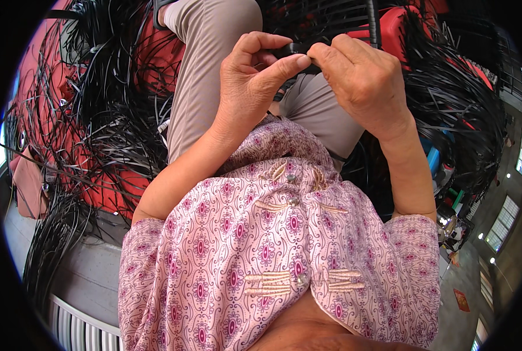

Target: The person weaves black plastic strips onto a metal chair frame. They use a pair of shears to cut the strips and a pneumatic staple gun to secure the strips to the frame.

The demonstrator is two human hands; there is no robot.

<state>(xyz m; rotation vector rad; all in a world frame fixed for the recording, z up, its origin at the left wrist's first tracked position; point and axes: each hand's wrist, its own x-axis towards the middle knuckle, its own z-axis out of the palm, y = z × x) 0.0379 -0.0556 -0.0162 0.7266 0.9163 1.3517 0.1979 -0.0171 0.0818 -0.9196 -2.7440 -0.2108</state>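
My left hand (252, 73) is closed, thumb and forefinger pinching a small black piece (296, 48) that looks like part of a flat black strip. Close beside it, my right hand (363, 82) is closed too, its thumb and forefinger pressed together at the right end of the same piece. Fingers cover much of it, so its full shape is hidden. Both hands are raised over my lap, above grey trousers (205, 52). Just beyond them stands a dark frame with a black upright bar (373, 23).
Tangled black strips (120, 117) spread over a red surface (44, 88) at left. Another thick bundle of strips (454, 111) hangs at right, by a red object (390, 32). A pinkish bag (30, 184) lies far left. White slats (85, 327) show at lower left.
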